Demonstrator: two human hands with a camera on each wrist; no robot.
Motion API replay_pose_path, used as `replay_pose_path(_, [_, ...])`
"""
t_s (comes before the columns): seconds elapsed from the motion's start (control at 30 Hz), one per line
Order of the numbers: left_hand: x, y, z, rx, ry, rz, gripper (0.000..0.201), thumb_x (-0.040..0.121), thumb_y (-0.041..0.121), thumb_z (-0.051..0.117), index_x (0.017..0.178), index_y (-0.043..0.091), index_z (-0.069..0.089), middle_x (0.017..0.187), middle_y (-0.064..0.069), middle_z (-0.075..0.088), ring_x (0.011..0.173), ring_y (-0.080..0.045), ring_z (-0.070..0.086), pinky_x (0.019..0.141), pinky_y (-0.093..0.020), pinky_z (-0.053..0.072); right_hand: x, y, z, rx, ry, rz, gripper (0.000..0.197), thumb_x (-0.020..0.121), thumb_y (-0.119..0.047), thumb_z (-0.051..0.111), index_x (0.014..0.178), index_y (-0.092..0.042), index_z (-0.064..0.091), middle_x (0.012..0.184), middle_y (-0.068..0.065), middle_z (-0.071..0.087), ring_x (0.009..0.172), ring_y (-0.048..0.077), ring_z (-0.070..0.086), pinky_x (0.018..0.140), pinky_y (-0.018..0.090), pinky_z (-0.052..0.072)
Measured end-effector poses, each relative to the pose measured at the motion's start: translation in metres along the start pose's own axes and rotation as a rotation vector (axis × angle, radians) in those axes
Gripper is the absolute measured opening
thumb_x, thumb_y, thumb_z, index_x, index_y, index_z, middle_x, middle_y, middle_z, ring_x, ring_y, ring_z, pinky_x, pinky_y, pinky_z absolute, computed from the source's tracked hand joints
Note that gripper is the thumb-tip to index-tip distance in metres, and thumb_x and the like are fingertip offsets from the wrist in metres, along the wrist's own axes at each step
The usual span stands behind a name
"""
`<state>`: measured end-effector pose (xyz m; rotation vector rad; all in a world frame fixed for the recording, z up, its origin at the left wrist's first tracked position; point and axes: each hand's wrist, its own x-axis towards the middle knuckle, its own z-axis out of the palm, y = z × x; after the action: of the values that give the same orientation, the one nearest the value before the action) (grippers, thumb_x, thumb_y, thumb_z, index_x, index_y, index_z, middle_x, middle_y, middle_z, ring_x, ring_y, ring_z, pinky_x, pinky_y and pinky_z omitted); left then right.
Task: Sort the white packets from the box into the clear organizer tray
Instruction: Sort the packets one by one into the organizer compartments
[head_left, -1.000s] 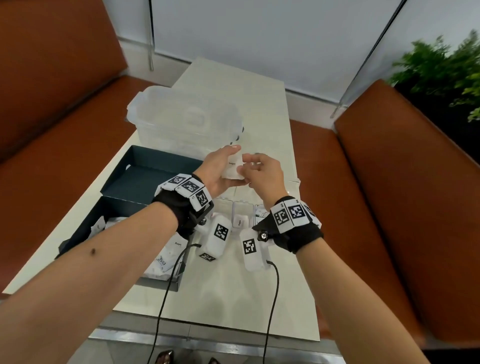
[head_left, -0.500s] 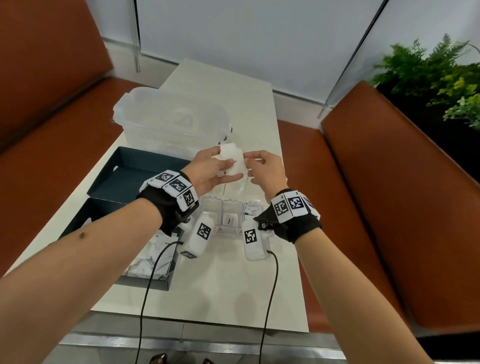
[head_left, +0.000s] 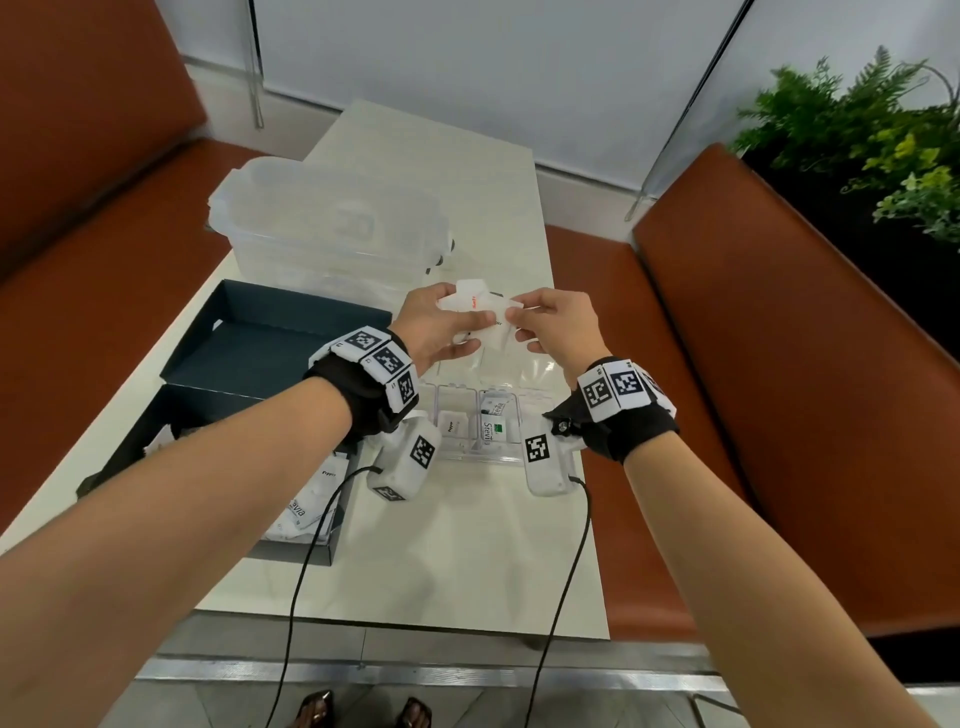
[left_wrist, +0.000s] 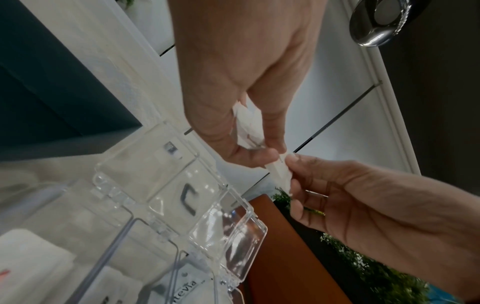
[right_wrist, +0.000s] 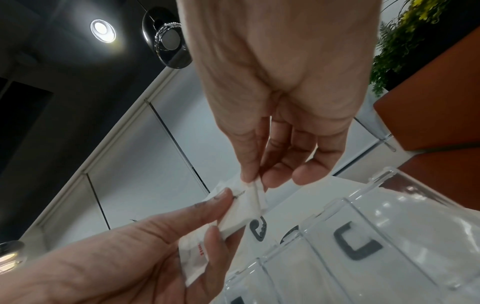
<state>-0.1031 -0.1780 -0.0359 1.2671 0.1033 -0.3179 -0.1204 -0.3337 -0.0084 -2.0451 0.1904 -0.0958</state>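
Left hand (head_left: 434, 327) clamps the white packets (head_left: 475, 312) at frame centre; right hand (head_left: 558, 327) pinches one packet's right end, directly above the clear organizer tray (head_left: 511, 452).

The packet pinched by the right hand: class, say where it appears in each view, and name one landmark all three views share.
Head: packet at centre, between both hands, above the tray.
Left wrist: packet centre-right, at the right hand's fingertips.
Right wrist: packet centre, below the right hand.
Shared landmark: the tray.
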Motion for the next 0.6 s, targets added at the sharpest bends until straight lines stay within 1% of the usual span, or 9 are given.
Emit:
replay_pose_path(0.1, [0.002,-0.004,0.009,-0.005,0.002,-0.004,0.033,0.077,0.0,0.077,0.1,0.015,0.059,0.099,-0.006,0.063,0.077,-0.015,0.064,0.056,-0.022,0.056,0.002,0.008,-0.004,0.008,0.018,0.012,0.007,0.085,-0.016,0.069,0.093,-0.014,0.069,0.081,0.004,0.069,0.066,0.011,0.063,0.061,0.021,0.05])
replay_pose_path(0.23, [0.005,-0.005,0.019,-0.026,0.018,-0.003,0.028,0.08,0.005,0.076,0.101,0.015,0.06,0.097,-0.005,0.064,0.078,-0.015,0.064,0.055,-0.022,0.055,0.005,0.012,-0.01,0.006,0.036,0.024,0.005,0.086,-0.017,0.068,0.092,-0.017,0.069,0.082,0.002,0.07,0.064,0.009,0.063,0.06,0.021,0.049])
replay_pose_path(0.27, [0.005,-0.005,0.02,-0.036,0.02,-0.01,0.028,0.082,0.008,0.075,0.105,0.013,0.061,0.099,-0.005,0.064,0.08,-0.016,0.065,0.055,-0.023,0.056,0.006,0.013,-0.011,0.005,0.039,0.025,0.006,0.087,-0.017,0.068,0.092,-0.017,0.069,0.082,0.001,0.07,0.064,0.008,0.063,0.06,0.021,0.049])
replay_pose_path(0.33, [0.006,-0.005,0.023,-0.051,0.026,-0.022,0.036,0.084,0.013,0.074,0.117,0.009,0.059,0.105,-0.007,0.064,0.082,-0.016,0.064,0.055,-0.024,0.056,0.008,0.014,-0.013,0.005,0.047,0.023,0.007,0.087,-0.018,0.067,0.093,-0.017,0.07,0.082,0.0,0.07,0.064,0.007,0.063,0.059,0.02,0.048])
replay_pose_path(0.4, [0.008,-0.005,0.024,-0.052,0.033,-0.024,0.039,0.085,0.013,0.074,0.12,0.008,0.058,0.103,-0.007,0.064,0.082,-0.016,0.064,0.056,-0.024,0.056,0.009,0.015,-0.015,0.002,0.048,0.018,0.006,0.087,-0.018,0.067,0.093,-0.018,0.07,0.081,-0.003,0.07,0.063,0.005,0.063,0.059,0.018,0.049])
replay_pose_path(0.43, [0.008,-0.005,0.025,-0.05,0.035,-0.022,0.038,0.084,0.012,0.074,0.118,0.009,0.058,0.1,-0.006,0.064,0.08,-0.016,0.065,0.055,-0.024,0.056,0.009,0.015,-0.015,0.002,0.048,0.015,0.006,0.087,-0.018,0.066,0.092,-0.019,0.07,0.081,-0.003,0.07,0.063,0.005,0.063,0.058,0.018,0.049])
replay_pose_path(0.5, [0.009,-0.004,0.025,-0.054,0.039,-0.016,0.029,0.083,0.009,0.075,0.108,0.011,0.06,0.093,-0.004,0.065,0.075,-0.015,0.064,0.054,-0.023,0.055,0.01,0.015,-0.015,0.003,0.048,0.012,0.006,0.088,-0.017,0.066,0.092,-0.02,0.069,0.082,-0.002,0.07,0.063,0.005,0.064,0.058,0.018,0.049])
replay_pose_path(0.57, [0.011,-0.004,0.025,-0.065,0.043,-0.01,0.022,0.082,0.008,0.076,0.097,0.014,0.061,0.092,-0.005,0.065,0.072,-0.015,0.064,0.052,-0.021,0.054,0.011,0.015,-0.016,0.002,0.047,0.014,0.008,0.087,-0.017,0.065,0.093,-0.019,0.069,0.084,-0.001,0.071,0.063,0.005,0.064,0.058,0.018,0.049])
replay_pose_path(0.6, [0.011,-0.004,0.026,-0.073,0.043,-0.01,0.02,0.082,0.008,0.076,0.095,0.014,0.062,0.092,-0.006,0.065,0.072,-0.016,0.064,0.052,-0.021,0.054,0.011,0.014,-0.016,0.003,0.045,0.016,0.008,0.087,-0.016,0.066,0.094,-0.018,0.069,0.084,0.0,0.071,0.063,0.005,0.064,0.058,0.018,0.049])
